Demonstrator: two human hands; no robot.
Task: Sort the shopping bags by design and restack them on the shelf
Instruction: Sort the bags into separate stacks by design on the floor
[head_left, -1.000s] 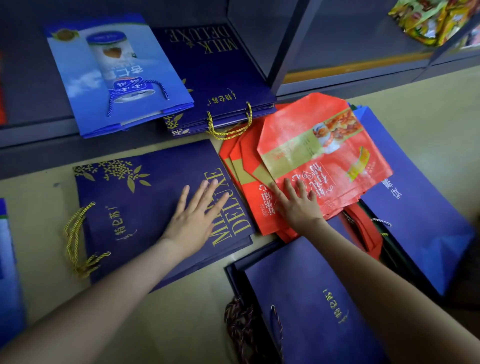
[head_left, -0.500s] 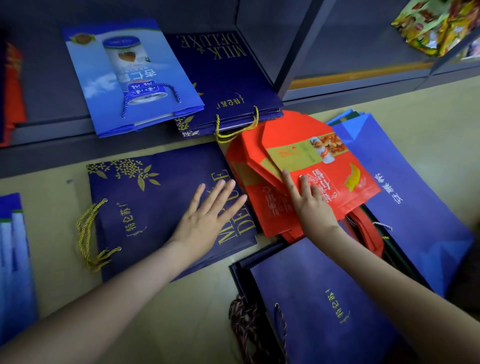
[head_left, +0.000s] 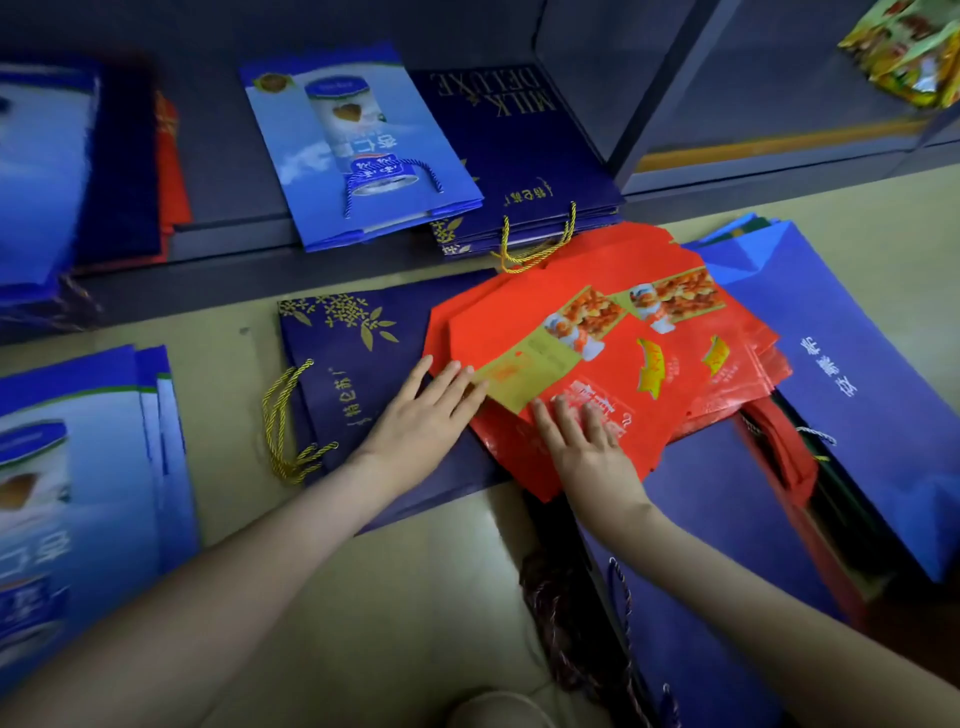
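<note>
Red bags (head_left: 623, 322) sit right under the right hand (head_left: 589, 447), fingers straight and flat, gripping nothing. Left hand (head_left: 421, 423) same deal on the navy bag (head_left: 343, 364), fingertips just touching the red stack's edge.

A pile of red bags (head_left: 623, 364) is spread flat on the floor. It is laid partly over a dark blue bag (head_left: 353, 374) with gold words and a bright blue bag (head_left: 841, 374). On the shelf (head_left: 223, 171), a light blue bag (head_left: 353, 150) and a dark blue stack (head_left: 519, 156) are laid flat, side by side.
</note>
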